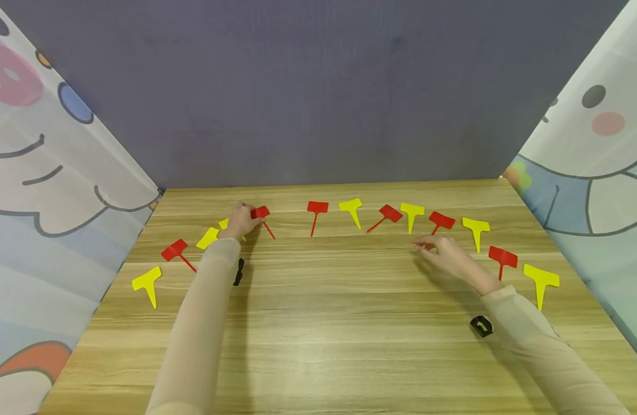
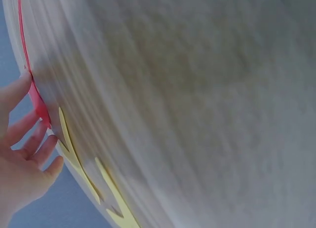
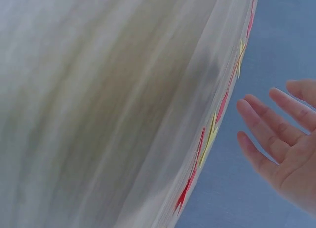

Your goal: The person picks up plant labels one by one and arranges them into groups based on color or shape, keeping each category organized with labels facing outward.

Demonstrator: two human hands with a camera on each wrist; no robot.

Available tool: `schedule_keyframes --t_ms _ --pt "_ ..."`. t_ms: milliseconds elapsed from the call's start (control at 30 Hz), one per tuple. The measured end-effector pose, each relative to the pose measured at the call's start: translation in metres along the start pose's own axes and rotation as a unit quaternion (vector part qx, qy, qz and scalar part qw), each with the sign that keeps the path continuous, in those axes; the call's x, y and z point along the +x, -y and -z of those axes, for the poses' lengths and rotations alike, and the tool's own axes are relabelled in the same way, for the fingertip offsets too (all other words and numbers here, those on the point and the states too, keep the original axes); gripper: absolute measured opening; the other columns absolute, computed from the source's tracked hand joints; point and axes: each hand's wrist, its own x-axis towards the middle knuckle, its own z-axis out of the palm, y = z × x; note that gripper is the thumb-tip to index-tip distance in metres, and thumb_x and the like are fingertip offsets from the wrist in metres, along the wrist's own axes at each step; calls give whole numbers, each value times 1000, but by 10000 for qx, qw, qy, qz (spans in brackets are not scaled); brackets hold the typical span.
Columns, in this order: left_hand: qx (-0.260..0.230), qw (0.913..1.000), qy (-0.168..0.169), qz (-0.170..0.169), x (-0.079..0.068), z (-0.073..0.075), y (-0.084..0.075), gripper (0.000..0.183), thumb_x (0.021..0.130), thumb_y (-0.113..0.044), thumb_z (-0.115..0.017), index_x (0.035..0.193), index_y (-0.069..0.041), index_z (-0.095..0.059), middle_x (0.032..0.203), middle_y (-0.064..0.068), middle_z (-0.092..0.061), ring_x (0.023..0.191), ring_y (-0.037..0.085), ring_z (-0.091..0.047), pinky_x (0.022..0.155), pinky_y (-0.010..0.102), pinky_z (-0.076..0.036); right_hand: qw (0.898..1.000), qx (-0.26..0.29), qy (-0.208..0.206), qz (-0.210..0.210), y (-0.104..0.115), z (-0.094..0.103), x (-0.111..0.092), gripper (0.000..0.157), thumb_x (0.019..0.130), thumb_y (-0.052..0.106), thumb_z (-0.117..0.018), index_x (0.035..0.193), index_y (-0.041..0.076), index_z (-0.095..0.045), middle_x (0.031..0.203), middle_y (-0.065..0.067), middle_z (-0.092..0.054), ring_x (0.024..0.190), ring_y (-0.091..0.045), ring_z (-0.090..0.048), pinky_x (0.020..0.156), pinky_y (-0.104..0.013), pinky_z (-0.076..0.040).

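At the far left of the table, my left hand [image 1: 241, 220] has its thumb and fingertips on the head of a red plant label [image 1: 268, 228]. In the left wrist view the thumb and index finger take hold of the label's head [image 2: 37, 97], its thin stem pointing away from the hand. A yellow plant label [image 1: 207, 238] lies beside this hand, and another is partly hidden beneath it. My right hand [image 1: 445, 256] hovers over the right side with loosely bent fingers, holding nothing. Nearest to it are a red label [image 1: 441, 220] and a yellow label [image 1: 412, 214].
More red and yellow T-shaped labels form an arc, from a yellow one [image 1: 148, 283] at left to another yellow one [image 1: 541, 281] at right. Small black objects [image 1: 481, 326] lie by each forearm. A grey panel [image 1: 318, 92] stands behind the wooden table [image 1: 318, 346], patterned curtains [image 1: 609, 144] at both sides.
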Motion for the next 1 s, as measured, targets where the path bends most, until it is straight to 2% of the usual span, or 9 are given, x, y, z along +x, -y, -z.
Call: schedule_keyframes --t_ms 200,333,467,567,667,733,767,867,1000 --pt "-452 9988 -175 74 -2 1 -3 47 79 -13 -66 114 12 -47 114 31 -44 100 39 -44 87 45 -40 10000 -10 59 -18 1 0 0 25 88 9 -52 107 -5 -60 102 -21 -61 85 -30 -60 76 -46 -47" --pt "-1085 9936 -57 298 9 -4 4 46 79 -10 -66 116 9 -47 116 26 -48 102 36 -47 87 43 -42 9999 10 106 -70 1 0 1 25 88 9 -52 107 -5 -60 102 -21 -61 85 -30 -60 76 -45 -48" --pt "-2008 9793 -183 160 52 -41 55 40 78 -20 -68 109 1 -54 103 15 -58 89 24 -55 74 32 -47 9998 82 133 -94 1 0 2 26 88 9 -52 108 -6 -59 102 -21 -61 85 -30 -60 76 -45 -48" --pt "-2608 9650 -212 160 65 -52 69 36 78 -23 -68 104 0 -58 95 13 -60 81 21 -57 66 29 -48 9997 105 177 -130 1 0 3 27 89 10 -52 109 -6 -58 102 -21 -62 86 -31 -59 76 -46 -47" --pt "-2936 9536 139 650 38 -23 32 31 83 -15 -62 107 3 -57 101 17 -58 82 22 -57 71 33 -49 9996 134 215 -157 1 -1 6 28 89 11 -52 111 -6 -57 102 -21 -62 87 -31 -59 77 -46 -47" --pt "-3147 9465 226 676 21 -6 12 28 83 -11 -62 106 5 -58 96 17 -59 73 17 -56 65 29 -49 9995 153 223 -143 0 -1 7 29 89 11 -52 111 -6 -57 102 -21 -62 87 -31 -59 78 -46 -47" --pt "-3165 9443 349 829 13 3 1 29 84 -8 -59 109 7 -56 99 19 -59 73 15 -57 69 32 -50 9995 172 222 -142 1 -1 8 29 89 11 -52 111 -6 -57 102 -21 -62 87 -32 -59 78 -46 -47" --pt "-3464 9320 604 876 1 14 -12 31 85 -7 -58 112 8 -55 94 14 -60 65 8 -56 73 33 -50 9995 189 230 -122 1 -2 11 29 89 11 -52 111 -7 -57 101 -22 -62 87 -32 -59 78 -46 -47" --pt "-3889 9105 1005 986 -3 15 -18 34 85 -5 -57 116 8 -52 89 8 -59 64 5 -56 82 38 -47 9991 247 281 -177 3 -3 13 30 89 12 -52 111 -7 -57 102 -21 -62 88 -32 -58 79 -46 -46"
